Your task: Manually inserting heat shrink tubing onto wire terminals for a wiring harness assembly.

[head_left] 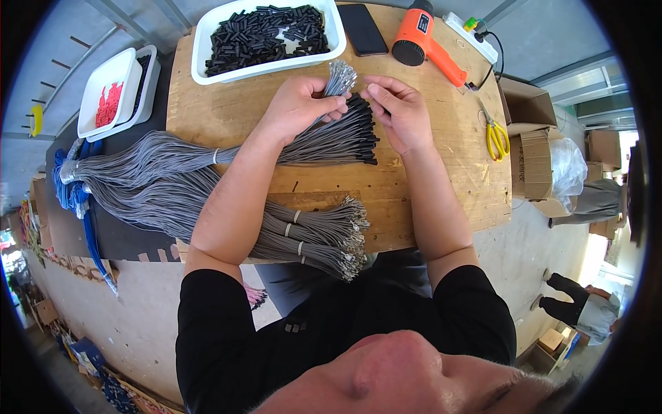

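Note:
My left hand is closed around a bundle of thin grey wires, whose silvery metal ends stick up past the thumb. Just to its right, my right hand has thumb and forefinger brought together beside those ends; whatever is between them is too small to make out. Under both hands lies a fan of grey wires tipped with black sleeves. Nearer to me, several tied bundles of grey wires rest on the wooden table, their bare metal ends pointing right.
A white tray of black sleeves stands at the back, beside a black phone. An orange heat gun, a power strip and yellow-handled scissors lie right. A white tray holds red pieces at left. Another person stands far right.

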A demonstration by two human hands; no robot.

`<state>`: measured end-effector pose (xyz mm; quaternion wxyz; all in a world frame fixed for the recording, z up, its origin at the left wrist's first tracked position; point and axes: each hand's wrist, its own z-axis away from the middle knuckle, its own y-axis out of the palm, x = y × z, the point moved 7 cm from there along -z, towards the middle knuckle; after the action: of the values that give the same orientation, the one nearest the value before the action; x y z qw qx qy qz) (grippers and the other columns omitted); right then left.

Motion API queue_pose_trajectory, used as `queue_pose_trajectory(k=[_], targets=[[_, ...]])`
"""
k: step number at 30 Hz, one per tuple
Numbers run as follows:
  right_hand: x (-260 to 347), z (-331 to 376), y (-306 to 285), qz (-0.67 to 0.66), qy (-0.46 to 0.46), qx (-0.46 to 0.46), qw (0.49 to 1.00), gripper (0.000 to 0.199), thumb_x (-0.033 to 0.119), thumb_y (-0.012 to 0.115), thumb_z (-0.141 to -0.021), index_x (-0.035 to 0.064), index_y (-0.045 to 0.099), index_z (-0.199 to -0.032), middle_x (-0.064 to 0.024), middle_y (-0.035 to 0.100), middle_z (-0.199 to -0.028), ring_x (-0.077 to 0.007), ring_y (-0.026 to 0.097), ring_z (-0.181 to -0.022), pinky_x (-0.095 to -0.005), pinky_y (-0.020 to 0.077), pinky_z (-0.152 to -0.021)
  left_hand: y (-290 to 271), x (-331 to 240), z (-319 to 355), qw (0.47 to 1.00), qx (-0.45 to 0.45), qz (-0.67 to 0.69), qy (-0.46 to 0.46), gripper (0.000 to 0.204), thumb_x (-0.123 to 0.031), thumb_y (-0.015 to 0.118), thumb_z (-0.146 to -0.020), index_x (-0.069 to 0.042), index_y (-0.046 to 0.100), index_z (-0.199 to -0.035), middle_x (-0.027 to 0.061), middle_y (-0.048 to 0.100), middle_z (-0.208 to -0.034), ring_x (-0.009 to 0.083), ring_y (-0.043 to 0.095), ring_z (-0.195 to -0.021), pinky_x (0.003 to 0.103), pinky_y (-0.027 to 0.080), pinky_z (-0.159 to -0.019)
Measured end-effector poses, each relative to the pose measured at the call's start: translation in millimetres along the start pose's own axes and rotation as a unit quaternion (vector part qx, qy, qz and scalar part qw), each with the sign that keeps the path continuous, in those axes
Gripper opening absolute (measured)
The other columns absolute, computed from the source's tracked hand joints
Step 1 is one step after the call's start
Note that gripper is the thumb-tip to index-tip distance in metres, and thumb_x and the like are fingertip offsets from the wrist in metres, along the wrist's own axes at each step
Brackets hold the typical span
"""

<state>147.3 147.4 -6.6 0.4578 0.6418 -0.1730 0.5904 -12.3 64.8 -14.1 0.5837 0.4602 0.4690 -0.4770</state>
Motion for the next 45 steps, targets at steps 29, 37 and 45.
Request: queue_pose_trajectory(k=[29,37,45], targets=[[-22.9,-19.2,-31.5,-0.312,0.103,0.02,0.944,0.017,0.003,0.048,-0.1,-0.0059,0.055,-0.114,-0.0129,0.058,-0.097,-0.0167,0.052,-0.077,-0.0205,0.041,-0.056,-6.2,5.8,-4.6,0.999,-0.029,0.041,-0.002,0.02,-0.01,0.074,-0.088,0.005,0.071,-0.101,0.0062,0.07,-0.083,0.0108,0.063,-0.072,0.025,0.052,-0.068],[-27.4,-22.0,-42.4,-0.284,0.094,-0.071,0.952,0.021,0.004,0.05,-0.101,-0.0062,0.053,-0.119,-0.0126,0.058,-0.096,-0.0176,0.053,-0.077,-0.0209,0.0432,-0.059,-5.7,4.6,-3.4,0.999,-0.034,0.035,-0.007,0.022,-0.012,0.074,-0.088,0.005,0.071,-0.102,0.0054,0.07,-0.083,0.01,0.062,-0.071,0.024,0.051,-0.067],[-20.5,-20.7,-32.3,-0.249,0.079,-0.006,0.965,0.02,-0.002,0.049,-0.1,-0.0051,0.054,-0.12,-0.016,0.062,-0.104,-0.0161,0.055,-0.078,-0.0198,0.0444,-0.06,-5.5,3.4,-3.2,0.999,-0.031,0.03,-0.004,0.023,-0.012,0.075,-0.088,0.005,0.07,-0.103,0.0047,0.07,-0.084,0.0089,0.062,-0.071,0.024,0.051,-0.067]])
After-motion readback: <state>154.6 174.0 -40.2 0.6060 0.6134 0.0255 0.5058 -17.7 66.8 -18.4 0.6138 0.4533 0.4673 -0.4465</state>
